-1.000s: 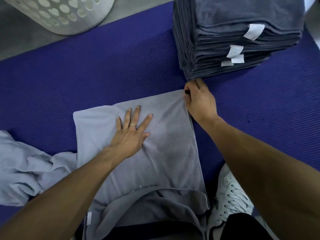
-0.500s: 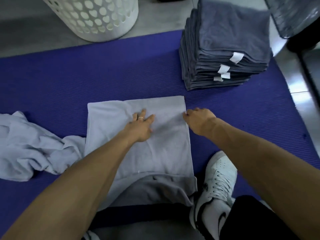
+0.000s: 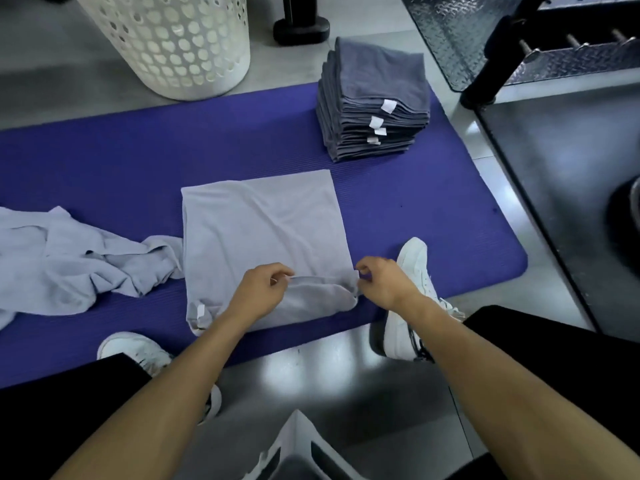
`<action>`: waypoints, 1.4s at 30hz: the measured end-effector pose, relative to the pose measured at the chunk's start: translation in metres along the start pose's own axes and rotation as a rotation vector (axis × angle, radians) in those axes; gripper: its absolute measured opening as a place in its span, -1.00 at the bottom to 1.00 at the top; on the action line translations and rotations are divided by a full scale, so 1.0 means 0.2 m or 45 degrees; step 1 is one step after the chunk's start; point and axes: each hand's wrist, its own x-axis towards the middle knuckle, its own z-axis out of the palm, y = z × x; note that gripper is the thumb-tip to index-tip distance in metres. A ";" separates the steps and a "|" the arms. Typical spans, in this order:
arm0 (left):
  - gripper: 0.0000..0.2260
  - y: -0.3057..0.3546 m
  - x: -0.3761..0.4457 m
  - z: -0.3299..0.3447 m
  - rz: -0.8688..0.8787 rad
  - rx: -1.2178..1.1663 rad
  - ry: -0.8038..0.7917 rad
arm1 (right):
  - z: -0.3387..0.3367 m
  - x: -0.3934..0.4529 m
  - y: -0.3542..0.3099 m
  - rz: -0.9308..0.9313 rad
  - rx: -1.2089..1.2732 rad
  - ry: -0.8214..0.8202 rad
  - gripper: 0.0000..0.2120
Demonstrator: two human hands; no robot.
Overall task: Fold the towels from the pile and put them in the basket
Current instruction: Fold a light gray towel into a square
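A light grey towel (image 3: 263,230) lies partly folded on the purple mat (image 3: 121,161). My left hand (image 3: 259,289) pinches the towel's near folded edge at its middle. My right hand (image 3: 384,280) pinches the same edge at the towel's near right corner. A crumpled light grey towel (image 3: 69,258) lies on the mat to the left. A stack of folded dark grey towels (image 3: 374,98) stands at the mat's far right. The white perforated basket (image 3: 173,39) stands on the floor beyond the mat, at the far left.
My two white shoes (image 3: 412,299) (image 3: 138,351) rest at the mat's near edge. A black metal frame with diamond-plate surfaces (image 3: 554,64) fills the right side. A black post base (image 3: 299,27) stands behind the stack. A white object (image 3: 298,445) sits at the bottom centre.
Both hands have drawn back from the towel's far part to its near edge and now pinch it. The camera has risen and pulled back, showing more floor.
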 end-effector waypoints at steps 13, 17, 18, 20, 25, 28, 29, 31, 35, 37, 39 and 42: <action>-0.84 -0.06 -0.25 0.06 -0.122 -0.170 0.080 | 0.23 0.04 0.16 0.131 0.508 -0.064 -0.81; -0.84 -0.03 -0.17 0.09 -0.098 -0.084 0.034 | 0.23 -0.01 0.22 -0.003 0.598 -0.019 -0.85; -0.84 0.00 -0.14 0.10 -0.062 -0.040 0.021 | 0.23 -0.03 0.22 -0.032 0.601 -0.027 -0.89; -0.80 0.06 -0.07 0.13 0.073 0.105 -0.041 | 0.24 -0.05 0.23 -0.097 0.572 -0.006 -0.89; -0.68 0.21 0.05 0.22 0.416 0.452 -0.323 | 0.22 -0.07 0.20 -0.250 0.561 0.082 -0.80; -0.77 0.20 0.06 0.27 0.406 0.317 -0.326 | 0.21 -0.08 0.19 -0.200 0.681 0.058 -0.80; -0.77 0.19 0.06 0.27 0.353 0.252 -0.319 | 0.21 -0.09 0.18 -0.183 0.753 0.043 -0.81; -0.82 0.16 0.04 0.30 0.305 0.155 -0.299 | 0.21 -0.10 0.16 -0.141 0.889 0.016 -0.84; -0.93 0.09 -0.02 0.34 0.252 -0.035 -0.226 | 0.23 -0.14 0.10 0.122 1.263 -0.073 -0.81; -0.96 0.07 -0.05 0.36 0.198 -0.153 -0.202 | 0.23 -0.16 0.08 0.208 1.440 -0.112 -0.80; -0.96 0.06 -0.06 0.36 0.187 -0.226 -0.207 | 0.23 -0.17 0.09 0.253 1.537 -0.175 -0.79; -0.94 0.06 -0.07 0.36 0.187 -0.251 -0.228 | 0.21 -0.17 0.09 0.283 1.581 -0.264 -0.76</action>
